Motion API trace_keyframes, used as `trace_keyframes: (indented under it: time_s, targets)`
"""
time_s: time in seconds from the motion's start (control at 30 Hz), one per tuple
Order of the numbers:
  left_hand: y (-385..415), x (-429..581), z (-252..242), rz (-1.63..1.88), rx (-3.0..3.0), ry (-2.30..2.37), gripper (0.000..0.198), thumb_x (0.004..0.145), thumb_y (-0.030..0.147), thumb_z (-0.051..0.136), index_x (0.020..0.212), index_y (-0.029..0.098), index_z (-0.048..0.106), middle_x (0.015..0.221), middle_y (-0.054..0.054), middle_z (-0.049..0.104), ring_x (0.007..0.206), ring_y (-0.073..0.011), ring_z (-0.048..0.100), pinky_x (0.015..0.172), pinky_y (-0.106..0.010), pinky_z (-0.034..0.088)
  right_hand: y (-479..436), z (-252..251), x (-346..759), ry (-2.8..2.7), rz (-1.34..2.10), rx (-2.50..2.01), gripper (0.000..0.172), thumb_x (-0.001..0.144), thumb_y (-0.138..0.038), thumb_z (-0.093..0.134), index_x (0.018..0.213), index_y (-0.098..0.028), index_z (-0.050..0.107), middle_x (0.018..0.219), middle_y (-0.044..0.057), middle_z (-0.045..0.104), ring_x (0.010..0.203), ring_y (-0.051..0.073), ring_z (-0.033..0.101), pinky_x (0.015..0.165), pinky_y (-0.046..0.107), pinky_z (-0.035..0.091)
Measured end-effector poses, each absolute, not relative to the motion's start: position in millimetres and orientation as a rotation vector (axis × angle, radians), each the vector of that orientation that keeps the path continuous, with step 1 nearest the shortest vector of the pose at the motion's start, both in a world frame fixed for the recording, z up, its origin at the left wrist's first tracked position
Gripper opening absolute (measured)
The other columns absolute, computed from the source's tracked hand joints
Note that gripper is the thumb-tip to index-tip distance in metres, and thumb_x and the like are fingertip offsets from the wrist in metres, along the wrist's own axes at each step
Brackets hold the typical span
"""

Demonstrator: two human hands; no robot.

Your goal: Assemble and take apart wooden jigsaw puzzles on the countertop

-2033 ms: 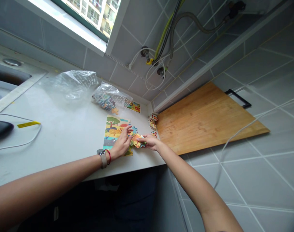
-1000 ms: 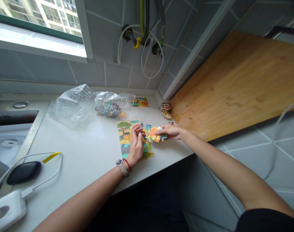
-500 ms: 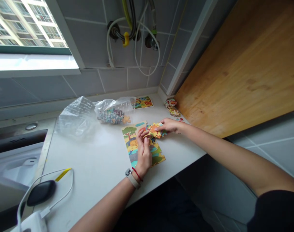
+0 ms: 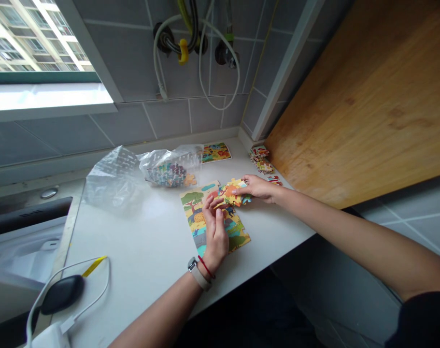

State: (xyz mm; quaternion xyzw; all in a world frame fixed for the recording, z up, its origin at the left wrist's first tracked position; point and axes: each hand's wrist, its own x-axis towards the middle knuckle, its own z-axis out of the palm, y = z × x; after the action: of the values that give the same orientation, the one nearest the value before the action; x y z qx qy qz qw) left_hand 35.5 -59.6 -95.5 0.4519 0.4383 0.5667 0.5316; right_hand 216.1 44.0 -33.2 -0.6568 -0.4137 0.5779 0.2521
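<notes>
A partly assembled jigsaw puzzle [image 4: 196,208] with a tree and animals lies on the white counter. Over its right part is my left hand [image 4: 217,237], thumb apart and fingers loosely bent, the fingertips close to the puzzle pieces. At the puzzle's upper right edge, my right hand [image 4: 258,187] grips several yellow and orange puzzle pieces [image 4: 234,191] between thumb and fingers. Whether the left fingertips touch those pieces, I cannot tell. Part of the puzzle is hidden under my left hand.
Behind stands a clear plastic bag [image 4: 169,171] of loose pieces, beside a picture card [image 4: 217,152]. Stacked puzzle pieces [image 4: 261,159] sit by the wooden board [image 4: 350,111]. A black device [image 4: 63,294] and white cable [image 4: 106,285] lie at left front.
The camera view has shifted slightly. My right hand still grips the puzzle pieces, and my left hand stays over the puzzle with little movement.
</notes>
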Motion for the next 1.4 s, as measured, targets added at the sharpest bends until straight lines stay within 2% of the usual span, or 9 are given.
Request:
trace_keyframes:
  time_s: [0.23,0.43,0.57,0.73,0.87,1.0,1.23,1.3,1.4]
  targets:
    - [-59,36,-99,1.369,1.108,1.062,0.041,0.111,0.049,0.037,0.147,0.03,0.037,0.13,-0.01,0.061,0.122,-0.0234,0.063,0.11,-0.047,0.05,49,-33,225,-1.067,1.804,-1.814,0.038,0.06,-0.027,0.102,0.082,-0.013,0.074,0.079,0.009,0.081,0.063,0.016,0.073,0.055,0.021,0.059]
    - [-50,27,-89,1.361,1.243,1.026,0.022,0.108,0.041,0.048,0.123,0.028,0.058,0.113,-0.007,0.07,0.111,-0.0238,0.067,0.105,-0.044,0.052,51,-36,222,-1.056,1.829,-1.74,0.026,0.069,-0.023,0.096,0.082,-0.013,0.076,0.077,0.008,0.081,0.062,0.015,0.072,0.056,0.02,0.057]
    - [-23,1,-87,1.225,1.791,1.108,0.02,0.106,0.033,0.051,0.112,0.025,0.067,0.121,-0.01,0.07,0.122,-0.0295,0.063,0.112,-0.052,0.048,50,-41,226,-1.09,1.848,-1.652,0.023,0.073,-0.024,0.092,0.086,-0.012,0.077,0.082,0.009,0.082,0.065,0.016,0.073,0.058,0.021,0.057]
    - [3,-25,-108,0.863,2.2,1.327,0.037,0.1,0.033,0.058,0.136,0.026,0.066,0.156,-0.012,0.054,0.155,-0.0422,0.033,0.124,-0.067,0.032,54,-41,239,-1.112,1.899,-1.593,0.015,0.076,-0.019,0.088,0.084,-0.012,0.077,0.079,0.008,0.081,0.063,0.014,0.071,0.057,0.019,0.056]
    - [1,-25,-113,0.755,2.311,1.413,0.042,0.102,0.036,0.056,0.142,0.027,0.064,0.161,-0.012,0.05,0.152,-0.0448,0.038,0.12,-0.069,0.037,65,-42,244,-0.991,1.88,-1.504,0.018,0.077,-0.022,0.089,0.08,-0.013,0.073,0.072,0.005,0.078,0.06,0.013,0.069,0.056,0.019,0.056]
    - [-3,-23,-104,0.653,2.458,1.477,0.04,0.104,0.035,0.055,0.141,0.025,0.065,0.155,-0.013,0.057,0.144,-0.0411,0.049,0.115,-0.063,0.046,74,-53,230,-0.909,1.903,-1.35,0.025,0.075,-0.028,0.092,0.082,-0.015,0.072,0.073,0.003,0.077,0.062,0.011,0.068,0.054,0.017,0.053]
    - [-1,-23,-98,0.673,2.472,1.495,0.019,0.103,0.033,0.059,0.114,0.023,0.072,0.143,-0.011,0.066,0.138,-0.0344,0.053,0.114,-0.055,0.048,69,-72,212,-0.749,1.917,-1.085,0.038,0.064,-0.036,0.098,0.085,-0.019,0.072,0.077,-0.001,0.076,0.064,0.011,0.068,0.06,0.02,0.056]
    - [-2,-22,-98,0.665,2.462,1.483,0.027,0.102,0.04,0.063,0.123,0.024,0.068,0.146,-0.011,0.064,0.142,-0.0351,0.051,0.115,-0.056,0.046,66,-74,215,-0.715,1.908,-1.058,0.038,0.065,-0.038,0.098,0.085,-0.02,0.072,0.078,-0.001,0.076,0.065,0.012,0.068,0.062,0.022,0.058]
    - [-5,-22,-98,0.602,2.461,1.481,0.065,0.095,0.056,0.069,0.148,0.023,0.052,0.159,-0.015,0.052,0.152,-0.0399,0.04,0.119,-0.061,0.041,66,-76,218,-0.685,1.906,-1.043,0.04,0.065,-0.04,0.098,0.088,-0.021,0.073,0.081,-0.001,0.077,0.067,0.013,0.069,0.064,0.025,0.06]
